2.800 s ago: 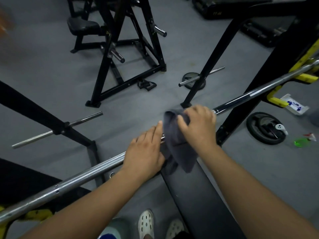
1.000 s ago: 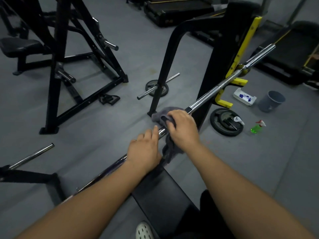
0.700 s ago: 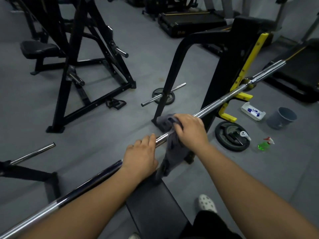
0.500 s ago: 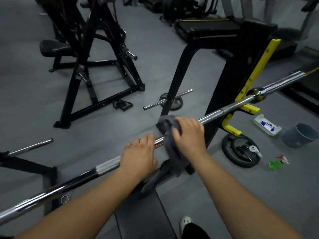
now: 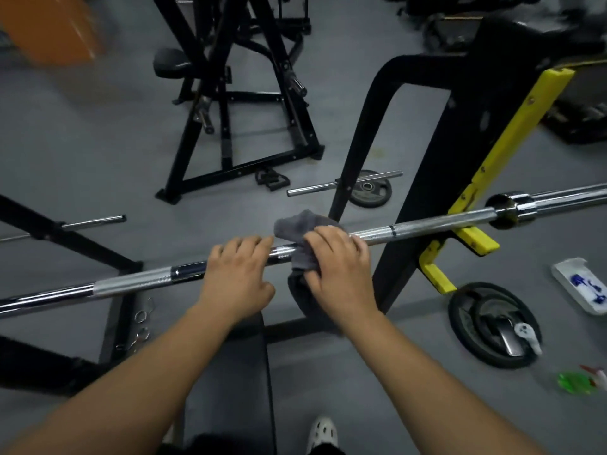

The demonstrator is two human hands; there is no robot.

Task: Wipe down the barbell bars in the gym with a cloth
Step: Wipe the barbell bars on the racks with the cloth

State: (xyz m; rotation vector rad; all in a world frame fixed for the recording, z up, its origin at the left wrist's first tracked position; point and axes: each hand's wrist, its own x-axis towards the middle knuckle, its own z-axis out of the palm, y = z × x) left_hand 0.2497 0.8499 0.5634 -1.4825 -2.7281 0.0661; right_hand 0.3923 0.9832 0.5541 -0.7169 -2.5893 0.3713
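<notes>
The cloth (image 5: pixel 297 231) is dark grey. The bar (image 5: pixel 427 226) is shiny silver with matt cross-hatched bands. The rack (image 5: pixel 460 152) is black with yellow hooks (image 5: pixel 476 239), the floor (image 5: pixel 82 142) plain grey, the weight plate (image 5: pixel 476 323) black, the spray bottle (image 5: pixel 574 382) green, and the packet (image 5: pixel 581 289) white with blue print.

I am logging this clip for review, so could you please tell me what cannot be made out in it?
Head view:
barbell bar: both ends cut off by the frame edges.
cloth: the part on the bar is covered by the right hand.
left hand: its own back hides whether the fingers curl round the bar.
white packet: blue print too blurred to read.
green spray bottle: blurred, cut by the right edge.
</notes>
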